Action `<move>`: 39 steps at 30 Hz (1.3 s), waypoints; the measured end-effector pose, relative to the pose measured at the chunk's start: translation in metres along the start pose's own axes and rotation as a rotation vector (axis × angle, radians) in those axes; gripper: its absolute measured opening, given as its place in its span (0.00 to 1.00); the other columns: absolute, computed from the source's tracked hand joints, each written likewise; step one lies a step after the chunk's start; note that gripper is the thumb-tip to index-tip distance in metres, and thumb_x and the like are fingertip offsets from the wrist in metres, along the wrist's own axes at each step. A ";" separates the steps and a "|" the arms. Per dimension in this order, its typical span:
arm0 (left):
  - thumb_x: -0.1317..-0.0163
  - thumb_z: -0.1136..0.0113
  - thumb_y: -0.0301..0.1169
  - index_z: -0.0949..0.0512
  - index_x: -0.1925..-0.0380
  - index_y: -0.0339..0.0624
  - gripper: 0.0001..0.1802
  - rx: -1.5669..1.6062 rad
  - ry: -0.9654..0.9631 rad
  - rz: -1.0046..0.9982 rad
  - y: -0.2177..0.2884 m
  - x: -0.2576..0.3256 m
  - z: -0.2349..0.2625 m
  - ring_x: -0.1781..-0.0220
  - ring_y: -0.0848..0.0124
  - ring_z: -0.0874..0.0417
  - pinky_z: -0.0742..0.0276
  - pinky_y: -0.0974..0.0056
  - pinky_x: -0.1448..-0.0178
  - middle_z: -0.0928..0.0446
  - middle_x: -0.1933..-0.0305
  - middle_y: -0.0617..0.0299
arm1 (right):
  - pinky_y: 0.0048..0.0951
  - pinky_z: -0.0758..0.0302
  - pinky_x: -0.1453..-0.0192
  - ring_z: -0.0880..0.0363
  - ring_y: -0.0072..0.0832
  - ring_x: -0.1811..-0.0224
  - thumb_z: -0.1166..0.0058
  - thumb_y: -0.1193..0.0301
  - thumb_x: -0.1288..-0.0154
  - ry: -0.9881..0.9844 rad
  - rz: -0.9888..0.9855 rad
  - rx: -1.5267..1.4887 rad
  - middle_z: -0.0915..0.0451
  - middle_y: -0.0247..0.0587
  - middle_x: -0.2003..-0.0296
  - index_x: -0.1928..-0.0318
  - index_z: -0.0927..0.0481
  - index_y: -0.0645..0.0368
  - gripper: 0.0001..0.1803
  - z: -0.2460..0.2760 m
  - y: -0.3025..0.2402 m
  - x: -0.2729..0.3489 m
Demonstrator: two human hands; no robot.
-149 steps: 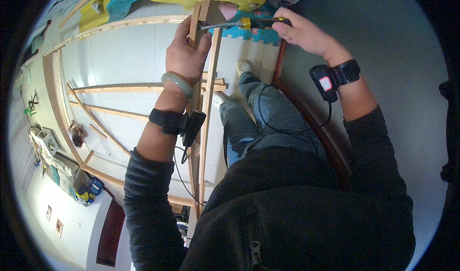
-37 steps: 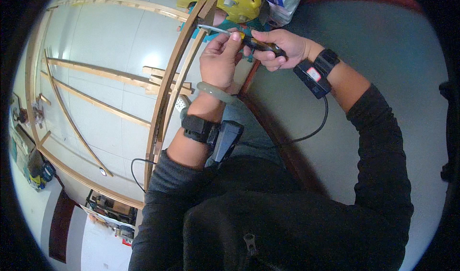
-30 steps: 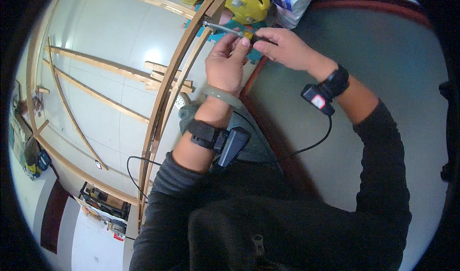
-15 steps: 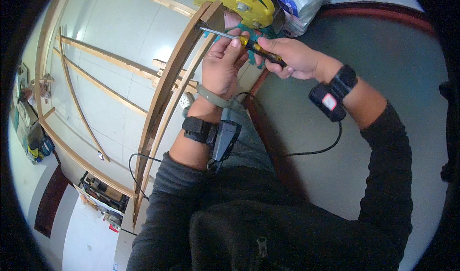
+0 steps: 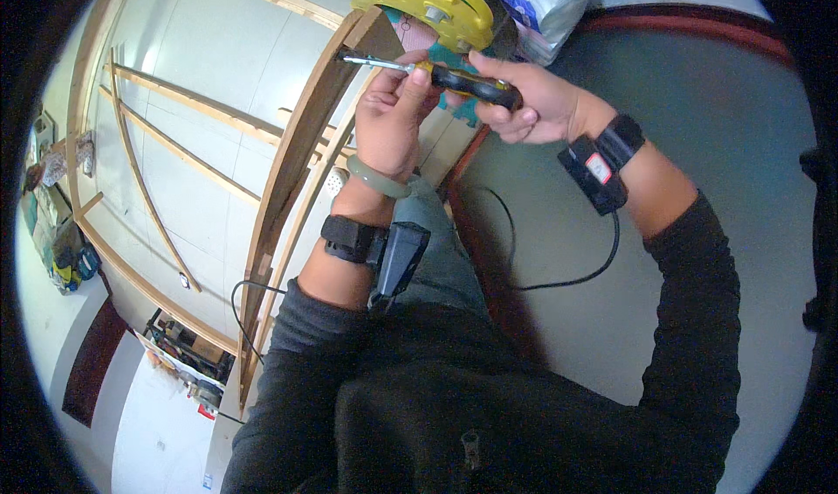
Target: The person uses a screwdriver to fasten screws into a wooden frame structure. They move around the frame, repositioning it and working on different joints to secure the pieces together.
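Observation:
A screwdriver with a black and yellow handle and a metal shaft lies nearly level, its tip against a dark spot near the upper end of a thick wooden beam. My left hand pinches it where shaft meets handle, thumb on top. Around the butt of the handle my right hand rests loosely, with curled fingers below and the thumb raised off it. Whether a screw sits at the tip is too small to make out.
The beam belongs to a large curved wooden frame with thin slats at left. Beyond my hands are a yellow toothed plastic ring and a white plastic bag. A dark green surface spreads right. A black cable trails from my right wrist device.
Both hands and the screwdriver have shifted slightly left with the beam end. The handle has rolled, and my right thumb has lifted from it while the grip loosened.

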State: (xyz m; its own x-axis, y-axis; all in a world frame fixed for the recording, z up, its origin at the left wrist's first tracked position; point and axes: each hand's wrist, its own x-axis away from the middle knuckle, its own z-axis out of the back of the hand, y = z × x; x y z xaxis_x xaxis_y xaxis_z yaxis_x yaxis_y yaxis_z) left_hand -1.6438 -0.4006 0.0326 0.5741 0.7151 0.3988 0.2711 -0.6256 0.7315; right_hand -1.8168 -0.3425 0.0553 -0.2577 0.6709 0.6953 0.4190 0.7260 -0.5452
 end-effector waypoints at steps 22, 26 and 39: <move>0.40 0.43 0.34 0.27 0.60 0.37 0.13 0.020 0.137 0.244 0.023 -0.019 0.001 0.64 0.76 0.21 0.26 0.74 0.63 0.23 0.65 0.63 | 0.20 0.37 0.77 0.31 0.24 0.81 0.52 0.57 0.36 0.331 0.493 0.546 0.30 0.35 0.80 0.64 0.28 0.59 0.16 0.003 0.007 -0.009; 0.41 0.42 0.39 0.28 0.63 0.32 0.18 -0.060 0.188 0.259 0.025 -0.024 -0.005 0.68 0.73 0.20 0.24 0.72 0.66 0.23 0.67 0.60 | 0.35 0.28 0.64 0.23 0.44 0.66 0.46 0.58 0.42 0.612 0.998 1.253 0.24 0.46 0.75 0.64 0.26 0.59 0.16 0.002 0.007 -0.012; 0.37 0.47 0.37 0.26 0.56 0.39 0.15 -0.094 -0.107 0.132 0.016 -0.021 0.023 0.67 0.74 0.22 0.24 0.72 0.59 0.22 0.63 0.61 | 0.18 0.41 0.84 0.40 0.14 0.88 0.58 0.51 0.35 -0.173 -0.215 -0.211 0.38 0.28 0.87 0.61 0.26 0.59 0.23 0.010 0.003 -0.005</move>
State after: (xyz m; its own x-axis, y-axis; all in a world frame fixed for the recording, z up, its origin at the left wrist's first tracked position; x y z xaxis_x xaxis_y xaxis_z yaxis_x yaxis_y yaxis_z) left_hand -1.6340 -0.4328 0.0228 0.6803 0.5883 0.4372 0.1172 -0.6761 0.7275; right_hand -1.8233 -0.3423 0.0452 -0.4959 0.5349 0.6841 0.5055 0.8183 -0.2735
